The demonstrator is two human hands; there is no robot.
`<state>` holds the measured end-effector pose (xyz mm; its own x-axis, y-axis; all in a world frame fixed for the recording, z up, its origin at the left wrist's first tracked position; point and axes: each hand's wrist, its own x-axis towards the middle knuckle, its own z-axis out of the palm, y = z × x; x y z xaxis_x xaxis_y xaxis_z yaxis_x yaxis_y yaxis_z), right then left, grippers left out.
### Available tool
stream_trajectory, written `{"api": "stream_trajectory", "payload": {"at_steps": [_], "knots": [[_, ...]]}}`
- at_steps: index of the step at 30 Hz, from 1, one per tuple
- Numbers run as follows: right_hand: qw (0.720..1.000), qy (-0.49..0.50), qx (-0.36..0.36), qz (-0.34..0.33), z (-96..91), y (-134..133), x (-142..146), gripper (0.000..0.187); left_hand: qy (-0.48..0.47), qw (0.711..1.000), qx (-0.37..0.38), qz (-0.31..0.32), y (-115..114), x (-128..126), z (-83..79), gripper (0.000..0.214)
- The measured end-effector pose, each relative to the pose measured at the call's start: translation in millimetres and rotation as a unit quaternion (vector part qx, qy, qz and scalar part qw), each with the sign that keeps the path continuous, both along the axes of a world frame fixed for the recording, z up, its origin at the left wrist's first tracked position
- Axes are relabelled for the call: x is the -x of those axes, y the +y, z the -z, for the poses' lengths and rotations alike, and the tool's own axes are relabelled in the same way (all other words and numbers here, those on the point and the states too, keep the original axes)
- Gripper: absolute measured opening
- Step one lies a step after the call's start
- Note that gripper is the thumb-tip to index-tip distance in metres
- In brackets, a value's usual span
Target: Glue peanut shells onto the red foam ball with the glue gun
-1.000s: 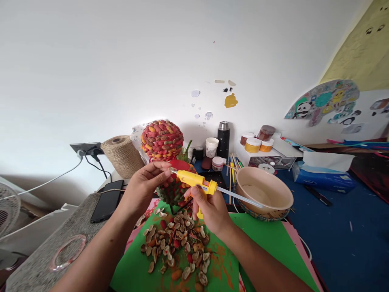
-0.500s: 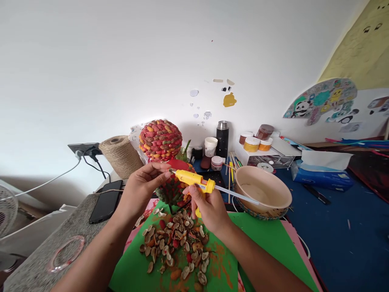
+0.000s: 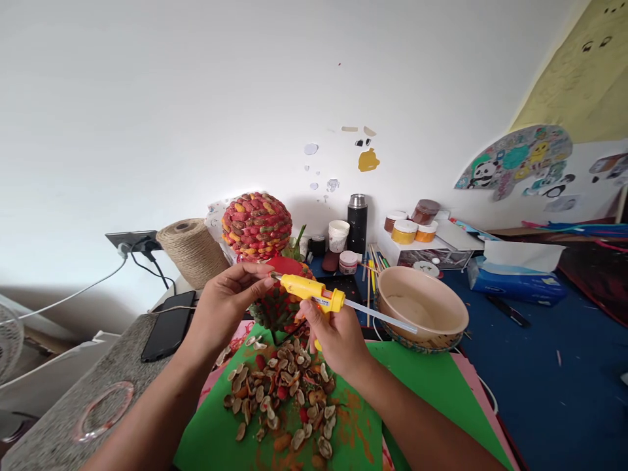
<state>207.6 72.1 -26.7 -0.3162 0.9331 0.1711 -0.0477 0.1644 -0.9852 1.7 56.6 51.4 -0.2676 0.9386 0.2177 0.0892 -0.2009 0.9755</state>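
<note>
My right hand [image 3: 341, 337] grips a yellow hot glue gun [image 3: 307, 289] with a clear glue stick [image 3: 383, 316] jutting from its back. The gun's nozzle points left and meets the fingertips of my left hand [image 3: 228, 297]. Pinched there is a small peanut shell, mostly covered by the fingers. Behind both hands stands a form [image 3: 275, 314] covered with green and orange shells, with a red top, partly hidden. Below them a pile of peanut shells [image 3: 267, 396], some painted red or orange, lies on a green sheet [image 3: 206, 432].
A shell-covered red ball [image 3: 256, 226] stands at the back, beside a twine spool [image 3: 191, 252]. To the right are a bowl [image 3: 422, 301], paint jars [image 3: 405, 231], a black thermos [image 3: 357, 224] and a tissue pack [image 3: 515, 278]. A phone [image 3: 167, 327] lies at left.
The view has shifted very slightly. Both hands keep nearly the same pose, with the glue gun's nozzle still at the left fingertips.
</note>
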Motion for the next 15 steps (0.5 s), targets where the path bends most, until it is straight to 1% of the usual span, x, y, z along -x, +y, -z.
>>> {"api": "stream_trajectory", "payload": {"at_steps": [4,10,15], "knots": [[1.0,-0.007,-0.012,0.007,2.2,-1.6,-0.2,0.079,-0.004,1.0,0.005,0.004,0.0,0.8,0.6,0.055],[0.997,-0.016,-0.068,0.022,-0.1,-2.9,-0.8,0.069,-0.004,1.0,0.019,0.001,-0.1,0.8,0.6,0.054],[0.997,-0.028,-0.065,0.027,-0.6,-2.1,-1.1,0.066,-0.004,1.0,0.022,0.007,0.2,-0.6,-0.1,0.052]]}}
